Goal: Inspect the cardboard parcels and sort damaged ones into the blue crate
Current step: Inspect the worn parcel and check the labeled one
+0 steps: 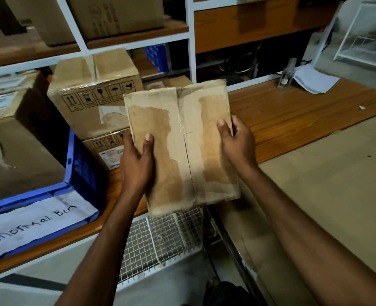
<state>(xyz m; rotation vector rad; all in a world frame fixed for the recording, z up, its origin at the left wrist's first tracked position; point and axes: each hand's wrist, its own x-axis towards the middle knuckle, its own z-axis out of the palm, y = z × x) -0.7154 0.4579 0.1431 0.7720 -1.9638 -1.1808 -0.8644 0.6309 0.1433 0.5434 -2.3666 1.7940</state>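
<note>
1. The person held one flat cardboard parcel point(182, 146) up in the air in front of them, over the front edge of the wooden tabletop point(293, 115), not resting on anything.
2. The left hand point(136, 164) gripped the parcel's left edge and the right hand point(237, 142) its right edge. Both thumbs lay on the front face. The fingers wrapped round the back, so mostly hidden from where I stood.
3. The parcel looked rough: the top paper layer was peeled off in big patches, clear tape ran down the middle seam, and the bottom left corner was crumpled.
4. The blue crate point(81, 164) sat on the tabletop off to the left, close to the left wrist. It had a big brown box point(17, 151) inside and a handwritten paper label point(34, 226) on its front.
5. Right behind the parcel were two stacked boxes point(94, 91) with handling symbols, pushed against the crate's right wall.
6. Open room was on the right: a bare strip of wood, then a wide cardboard sheet point(326, 184) covering the near surface.
7. Below the parcel's lower edge was a white wire mesh panel point(160, 235).
</note>
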